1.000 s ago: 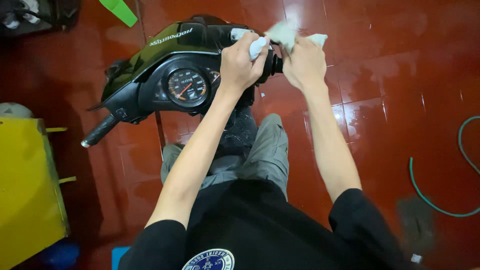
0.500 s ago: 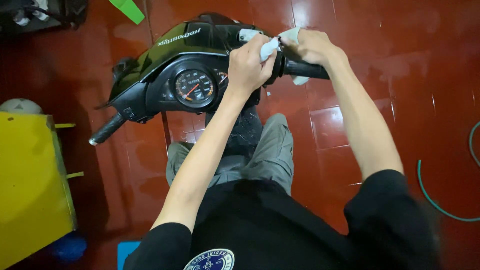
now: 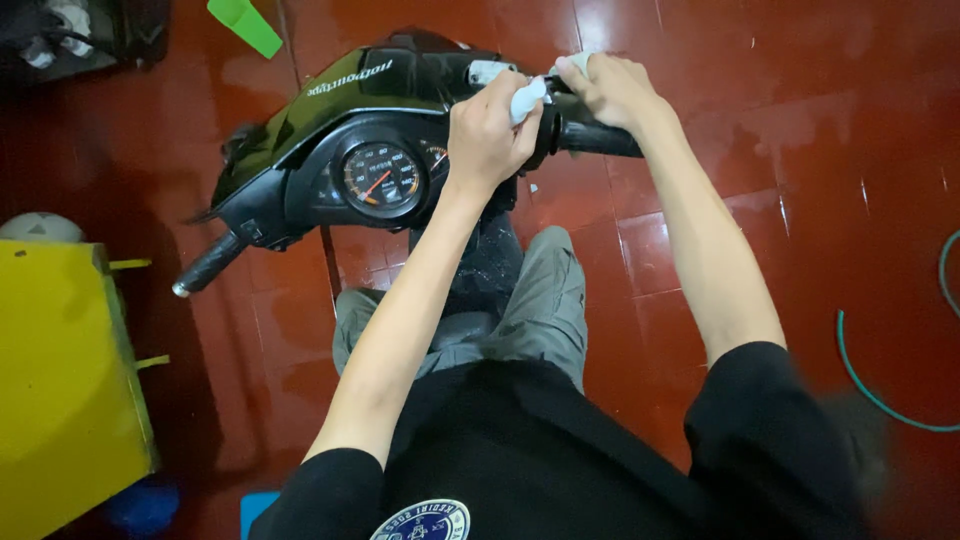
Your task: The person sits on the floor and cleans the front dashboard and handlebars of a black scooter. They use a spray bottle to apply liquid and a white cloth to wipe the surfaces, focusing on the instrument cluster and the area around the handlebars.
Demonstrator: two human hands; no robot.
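Observation:
I sit astride a dark green scooter whose handlebar cover (image 3: 340,100) and round speedometer (image 3: 380,178) lie below me. My left hand (image 3: 485,135) is closed on a white cloth (image 3: 527,98) pressed against the right side of the handlebar. My right hand (image 3: 610,88) grips the same cloth's far end just above the black right grip (image 3: 600,140). The two hands almost touch. The left grip (image 3: 210,265) sticks out free at the lower left.
Glossy red floor tiles surround the scooter. A yellow box (image 3: 60,380) stands at the left edge. A green hose (image 3: 880,390) curves across the floor at the right. A bright green strip (image 3: 245,25) lies at the top left, near dark bags.
The cloth, held loosely up over the handlebar a second ago, is now bunched small between both hands. My right hand has moved left onto the bar beside my left hand.

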